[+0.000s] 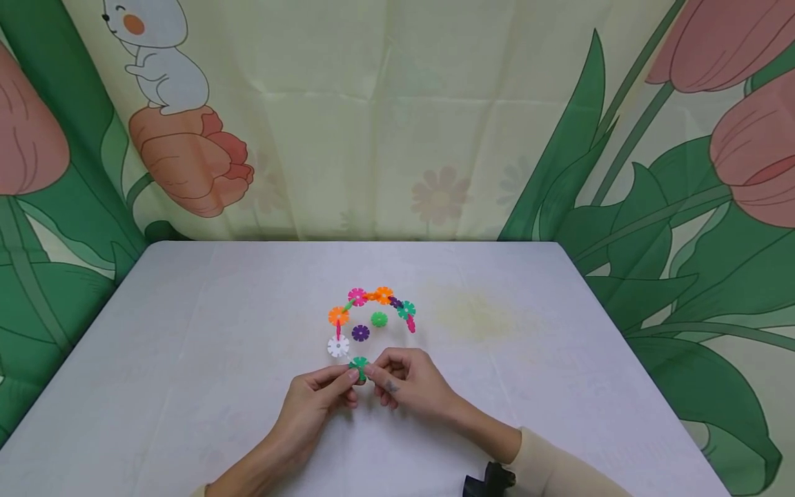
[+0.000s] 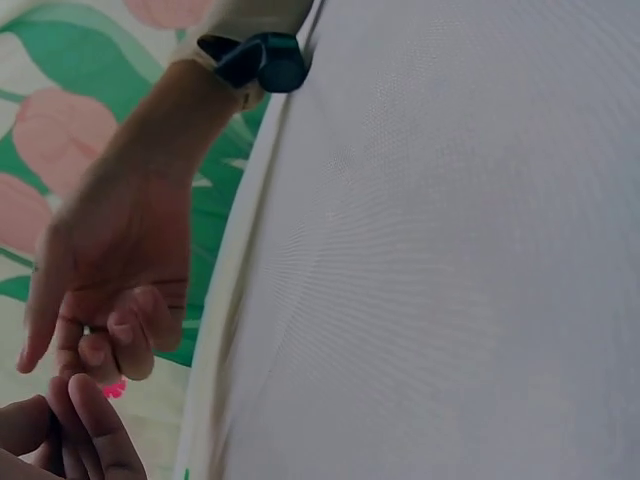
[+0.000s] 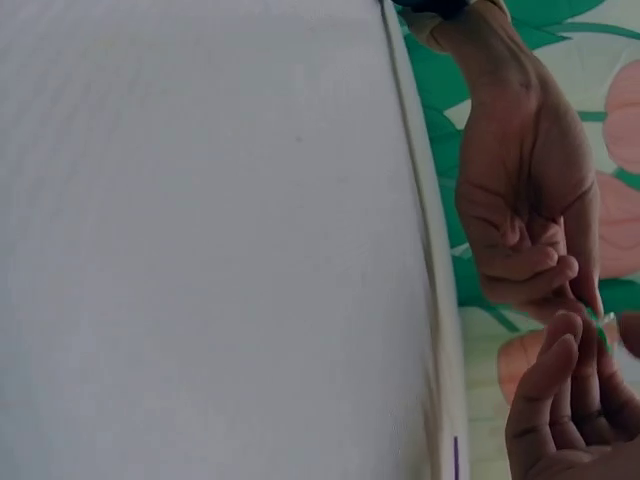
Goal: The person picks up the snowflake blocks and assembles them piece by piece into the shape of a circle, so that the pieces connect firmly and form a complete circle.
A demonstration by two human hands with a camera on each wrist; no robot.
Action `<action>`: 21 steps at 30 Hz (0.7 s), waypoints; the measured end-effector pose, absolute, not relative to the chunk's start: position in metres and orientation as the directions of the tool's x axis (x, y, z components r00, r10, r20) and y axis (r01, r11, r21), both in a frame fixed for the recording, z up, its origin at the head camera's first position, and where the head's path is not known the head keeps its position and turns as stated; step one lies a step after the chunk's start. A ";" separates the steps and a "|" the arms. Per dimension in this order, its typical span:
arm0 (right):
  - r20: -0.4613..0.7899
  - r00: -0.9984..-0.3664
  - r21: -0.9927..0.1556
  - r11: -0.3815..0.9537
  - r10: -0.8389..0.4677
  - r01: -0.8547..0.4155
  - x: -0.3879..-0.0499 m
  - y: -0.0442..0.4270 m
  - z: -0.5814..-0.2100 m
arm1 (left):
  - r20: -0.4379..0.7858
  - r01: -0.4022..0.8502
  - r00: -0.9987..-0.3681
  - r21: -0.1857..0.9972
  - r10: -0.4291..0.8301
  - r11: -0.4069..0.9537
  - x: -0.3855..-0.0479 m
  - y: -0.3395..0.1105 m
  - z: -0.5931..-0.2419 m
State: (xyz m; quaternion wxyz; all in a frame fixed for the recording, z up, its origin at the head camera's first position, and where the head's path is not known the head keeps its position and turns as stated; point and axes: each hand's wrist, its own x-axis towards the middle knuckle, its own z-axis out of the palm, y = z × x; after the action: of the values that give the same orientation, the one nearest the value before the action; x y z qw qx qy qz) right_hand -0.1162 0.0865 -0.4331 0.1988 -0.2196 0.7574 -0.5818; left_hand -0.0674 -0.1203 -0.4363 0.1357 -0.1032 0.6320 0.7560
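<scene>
A curved chain of notched plastic flower discs lies on the table, with a white disc [image 1: 338, 346] at its near left end and a pink disc [image 1: 411, 324] at its right end. Close to the white disc, my left hand [image 1: 304, 411] pinches a green flower disc [image 1: 359, 364] between thumb and fingers. From the other side my right hand [image 1: 417, 384] pinches the same disc's edge. Whether it is joined to the white one I cannot tell. In the right wrist view, a sliver of the green disc [image 3: 602, 333] shows between the fingertips of both hands.
Inside the curve lie a loose purple disc [image 1: 360, 333] and a light green disc [image 1: 379, 319]. A white cloth covers the table [image 1: 528, 386]. Behind it hangs a printed curtain [image 1: 348, 138]. A black wrist device [image 1: 489, 480] sits by the right sleeve.
</scene>
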 end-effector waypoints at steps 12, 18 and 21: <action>-0.158 -0.926 -0.868 0.495 -0.344 -0.036 -0.166 0.105 -0.441 | -0.347 -0.349 -0.937 0.919 0.045 -0.185 -0.067 -0.126 -0.428; -0.165 -0.956 -0.834 0.552 -0.244 0.003 -0.198 0.101 -0.441 | -0.343 -0.348 -0.937 0.918 0.061 -0.189 -0.067 -0.128 -0.424; -0.162 -0.947 -0.814 0.580 -0.277 -0.030 -0.210 0.099 -0.441 | -0.337 -0.347 -0.938 0.919 0.084 -0.188 -0.067 -0.129 -0.423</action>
State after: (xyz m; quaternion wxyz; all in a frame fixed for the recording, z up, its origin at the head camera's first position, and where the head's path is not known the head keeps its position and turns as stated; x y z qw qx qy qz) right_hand -0.2102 0.0994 -0.4412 0.1370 -0.0873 0.8781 -0.4501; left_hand -0.0666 -0.1285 -0.4228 0.1413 -0.1059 0.6212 0.7635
